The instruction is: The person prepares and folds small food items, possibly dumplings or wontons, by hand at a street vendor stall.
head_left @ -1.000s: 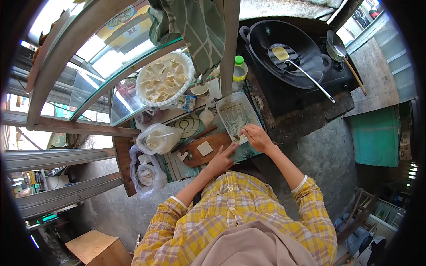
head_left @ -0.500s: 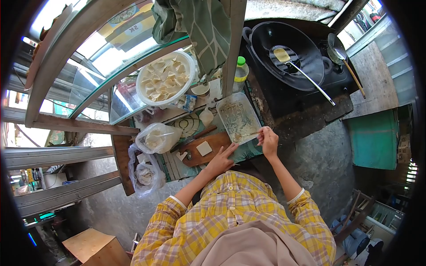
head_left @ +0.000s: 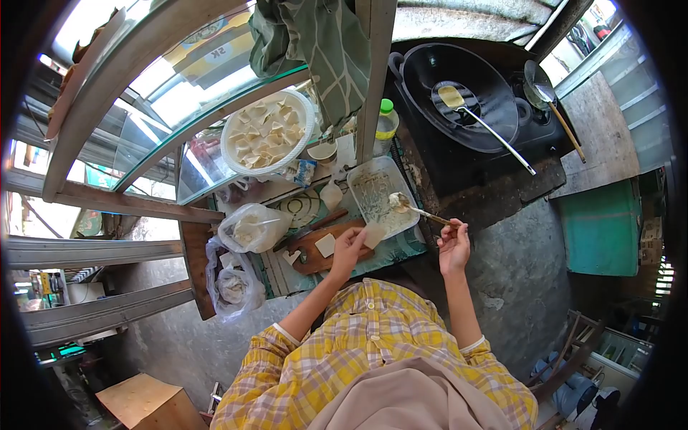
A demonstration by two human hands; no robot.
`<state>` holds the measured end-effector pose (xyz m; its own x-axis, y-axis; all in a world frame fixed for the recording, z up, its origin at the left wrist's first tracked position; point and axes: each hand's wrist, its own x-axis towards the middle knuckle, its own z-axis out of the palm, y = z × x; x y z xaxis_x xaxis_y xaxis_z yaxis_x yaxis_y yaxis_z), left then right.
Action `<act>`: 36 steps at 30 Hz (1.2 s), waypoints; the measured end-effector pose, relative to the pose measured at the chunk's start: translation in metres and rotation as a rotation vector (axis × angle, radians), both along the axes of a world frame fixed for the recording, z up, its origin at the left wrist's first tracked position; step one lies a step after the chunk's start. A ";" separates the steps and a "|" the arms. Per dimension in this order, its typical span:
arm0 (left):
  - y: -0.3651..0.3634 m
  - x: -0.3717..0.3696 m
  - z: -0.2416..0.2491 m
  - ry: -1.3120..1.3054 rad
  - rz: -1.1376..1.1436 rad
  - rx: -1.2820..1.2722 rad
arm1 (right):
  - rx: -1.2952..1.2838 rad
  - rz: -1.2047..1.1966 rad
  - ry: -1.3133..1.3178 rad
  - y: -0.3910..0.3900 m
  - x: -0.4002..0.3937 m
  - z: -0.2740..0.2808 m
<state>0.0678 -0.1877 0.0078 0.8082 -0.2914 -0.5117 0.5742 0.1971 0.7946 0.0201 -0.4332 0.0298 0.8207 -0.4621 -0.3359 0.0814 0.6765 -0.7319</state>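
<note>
Pinched in my left hand [head_left: 349,251] is a thin, pale square dumpling wrapper [head_left: 374,234], held over the right end of a wooden cutting board [head_left: 309,259]. My right hand [head_left: 454,249] grips the handle of a spoon [head_left: 428,214]. Pale, sticky filling [head_left: 398,201] is heaped on the spoon's tip, above a clear plastic tub [head_left: 383,170] whose bottom is smeared with the same stuff. Another square wrapper [head_left: 325,246] and a scrap [head_left: 291,256] lie on the board. Beside the board's upper edge rests a dark knife [head_left: 304,232].
A white basin [head_left: 306,143] of folded pale pieces sits behind the glass frame. Plastic bags [head_left: 247,228] stand at left. On the stove at right is a black wok [head_left: 489,79] with a long-handled turner [head_left: 498,136]. A green-capped bottle [head_left: 387,123] stands between.
My left hand has lifted from the board's edge with a wrapper between its fingers. My right hand has moved right and down, raising the spoon out of the tub with filling on it.
</note>
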 end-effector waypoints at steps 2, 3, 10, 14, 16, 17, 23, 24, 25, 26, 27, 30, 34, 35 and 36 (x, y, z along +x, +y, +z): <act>-0.010 0.016 0.022 0.107 0.085 -0.196 | -0.009 0.024 -0.080 0.000 0.004 0.020; -0.015 0.024 0.032 0.119 0.087 -0.247 | -0.016 0.027 -0.105 0.001 0.006 0.031; -0.029 0.053 0.095 0.032 0.107 -0.389 | -0.180 0.101 -0.338 -0.005 0.013 0.083; -0.028 0.056 0.109 -0.007 0.078 -0.348 | -0.313 0.117 -0.374 -0.006 0.014 0.102; -0.026 0.053 0.118 -0.032 0.038 -0.304 | -0.384 0.125 -0.378 -0.007 0.013 0.106; -0.026 0.051 0.119 -0.023 0.026 -0.320 | -0.398 0.136 -0.391 -0.007 0.013 0.106; -0.022 0.048 0.120 0.067 -0.007 -0.430 | -0.297 0.159 -0.420 -0.006 0.014 0.106; -0.022 0.047 0.123 0.084 -0.008 -0.437 | -0.259 0.154 -0.416 -0.005 0.015 0.105; -0.021 0.046 0.125 0.101 -0.010 -0.443 | -0.221 0.148 -0.413 -0.005 0.015 0.103; -0.020 0.045 0.125 0.118 -0.008 -0.469 | -0.184 0.147 -0.413 -0.005 0.016 0.100; -0.019 0.044 0.125 0.135 -0.006 -0.495 | -0.147 0.145 -0.413 -0.005 0.016 0.096; -0.017 0.043 0.133 0.186 -0.013 -0.541 | -0.007 0.149 -0.424 -0.003 0.015 0.092; -0.017 0.042 0.132 0.218 -0.045 -0.603 | 0.142 0.134 -0.369 0.003 0.013 0.088; -0.018 0.042 0.133 0.244 -0.041 -0.648 | 0.170 0.133 -0.352 0.004 0.013 0.087; -0.019 0.042 0.133 0.271 -0.036 -0.694 | 0.197 0.132 -0.334 0.006 0.012 0.085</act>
<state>0.1096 -0.2067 0.1410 0.6634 -0.6442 -0.3806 0.7482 0.5789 0.3242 0.0323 -0.4273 0.1147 0.9476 -0.2992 -0.1121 0.1961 0.8217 -0.5352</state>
